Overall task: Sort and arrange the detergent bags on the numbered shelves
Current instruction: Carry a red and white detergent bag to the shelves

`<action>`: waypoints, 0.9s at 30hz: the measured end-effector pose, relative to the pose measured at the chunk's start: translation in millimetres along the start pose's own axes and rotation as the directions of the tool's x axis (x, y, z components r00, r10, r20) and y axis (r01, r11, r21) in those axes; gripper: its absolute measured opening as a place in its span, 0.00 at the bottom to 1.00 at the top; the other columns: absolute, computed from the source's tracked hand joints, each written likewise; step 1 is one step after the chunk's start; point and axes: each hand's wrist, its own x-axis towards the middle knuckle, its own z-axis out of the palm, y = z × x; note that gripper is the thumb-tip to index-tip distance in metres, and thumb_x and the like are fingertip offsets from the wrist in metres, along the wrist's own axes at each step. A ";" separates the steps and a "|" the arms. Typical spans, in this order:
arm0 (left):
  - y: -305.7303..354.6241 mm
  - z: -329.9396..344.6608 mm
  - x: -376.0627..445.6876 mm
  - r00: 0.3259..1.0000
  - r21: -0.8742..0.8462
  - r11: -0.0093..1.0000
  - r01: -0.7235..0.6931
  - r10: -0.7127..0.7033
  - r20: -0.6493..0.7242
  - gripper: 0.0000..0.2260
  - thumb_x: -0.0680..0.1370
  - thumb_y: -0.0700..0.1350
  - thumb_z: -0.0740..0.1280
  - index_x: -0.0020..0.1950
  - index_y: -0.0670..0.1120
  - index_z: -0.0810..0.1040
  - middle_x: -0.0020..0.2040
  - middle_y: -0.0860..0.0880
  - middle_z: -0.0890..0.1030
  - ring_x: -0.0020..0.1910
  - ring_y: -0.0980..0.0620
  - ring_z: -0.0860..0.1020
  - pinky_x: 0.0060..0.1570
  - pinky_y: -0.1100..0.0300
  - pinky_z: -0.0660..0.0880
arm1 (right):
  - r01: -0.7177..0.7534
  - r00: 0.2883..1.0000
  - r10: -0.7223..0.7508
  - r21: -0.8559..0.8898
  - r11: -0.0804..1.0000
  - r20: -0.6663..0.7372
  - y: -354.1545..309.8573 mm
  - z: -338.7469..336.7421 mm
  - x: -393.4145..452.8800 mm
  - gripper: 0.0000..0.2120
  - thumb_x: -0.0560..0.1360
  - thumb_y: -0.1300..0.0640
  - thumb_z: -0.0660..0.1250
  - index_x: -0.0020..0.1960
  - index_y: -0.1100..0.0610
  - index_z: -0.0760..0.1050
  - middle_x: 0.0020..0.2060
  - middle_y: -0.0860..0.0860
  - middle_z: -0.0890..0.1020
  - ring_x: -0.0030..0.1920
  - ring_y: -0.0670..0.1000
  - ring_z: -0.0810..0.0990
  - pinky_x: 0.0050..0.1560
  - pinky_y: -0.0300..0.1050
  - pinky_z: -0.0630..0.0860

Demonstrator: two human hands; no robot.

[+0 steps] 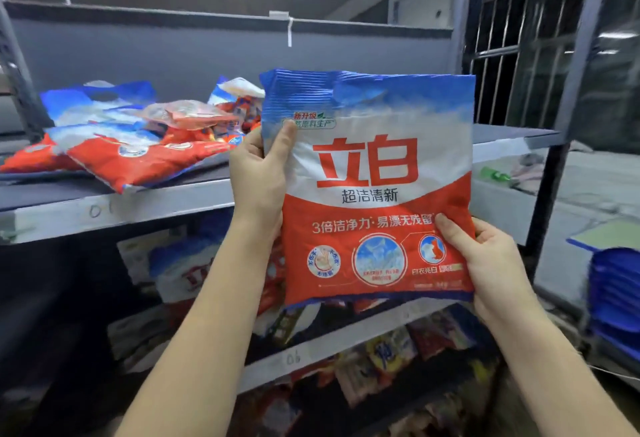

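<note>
hands are two: the left hand [258,173] grasps the upper left edge of one detergent bag [372,187], the right hand [485,260] grasps its lower right corner. this bag is held upright in front of the shelves and hides part of them. it is blue at top, white in the middle, red below. behind, on the shelf marked 01 [114,209], several similar bags [114,138] lie in a pile. lower shelves [311,353] hold more bags.
</note>
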 end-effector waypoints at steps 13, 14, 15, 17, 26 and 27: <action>-90.3 216.7 136.8 0.985 0.192 0.966 -0.174 0.169 0.043 0.11 0.75 0.55 0.67 0.37 0.50 0.77 0.42 0.43 0.84 0.46 0.40 0.82 0.48 0.42 0.79 | 0.165 0.984 -0.171 -0.101 0.981 -0.053 -62.3 -122.6 217.7 0.06 0.74 0.49 0.67 0.45 0.51 0.75 0.36 0.45 0.83 0.32 0.43 0.83 0.29 0.36 0.78; -97.8 231.1 150.9 0.979 0.212 0.956 -0.202 0.198 0.041 0.11 0.75 0.55 0.67 0.37 0.50 0.77 0.41 0.44 0.84 0.44 0.41 0.82 0.47 0.43 0.79 | 0.168 0.984 -0.173 -0.093 0.981 -0.051 -65.4 -128.8 236.8 0.06 0.74 0.50 0.67 0.45 0.52 0.75 0.37 0.46 0.83 0.32 0.44 0.84 0.29 0.36 0.78; -104.1 245.4 164.3 0.972 0.228 0.945 -0.233 0.230 0.041 0.11 0.76 0.54 0.67 0.36 0.50 0.76 0.39 0.46 0.83 0.41 0.43 0.82 0.47 0.44 0.78 | 0.169 0.984 -0.173 -0.080 0.982 -0.047 -68.6 -134.3 256.7 0.07 0.74 0.50 0.67 0.46 0.53 0.75 0.37 0.47 0.83 0.32 0.44 0.84 0.30 0.37 0.79; -119.4 272.7 192.0 0.962 0.244 0.931 -0.271 0.267 0.048 0.12 0.76 0.53 0.66 0.35 0.50 0.74 0.37 0.47 0.80 0.37 0.50 0.77 0.46 0.46 0.78 | 0.171 0.984 -0.174 -0.065 0.983 -0.040 -73.2 -143.9 296.9 0.08 0.75 0.51 0.68 0.47 0.55 0.75 0.40 0.50 0.83 0.33 0.46 0.84 0.31 0.39 0.80; -218.2 363.5 317.4 0.995 0.275 0.957 -0.088 0.097 -0.021 0.13 0.78 0.51 0.65 0.35 0.49 0.72 0.38 0.50 0.79 0.40 0.51 0.78 0.50 0.51 0.78 | 0.128 0.992 -0.127 -0.125 0.984 0.019 -75.5 -175.1 468.7 0.13 0.76 0.53 0.67 0.55 0.61 0.73 0.44 0.54 0.81 0.38 0.50 0.81 0.28 0.39 0.78; -228.5 372.9 328.0 0.998 0.238 0.971 -0.023 0.035 -0.048 0.11 0.79 0.49 0.64 0.37 0.48 0.74 0.40 0.50 0.79 0.43 0.50 0.79 0.51 0.52 0.79 | 0.108 0.994 -0.104 -0.136 0.985 0.032 -74.4 -177.8 486.1 0.14 0.76 0.54 0.66 0.56 0.61 0.73 0.44 0.54 0.81 0.38 0.50 0.81 0.28 0.40 0.78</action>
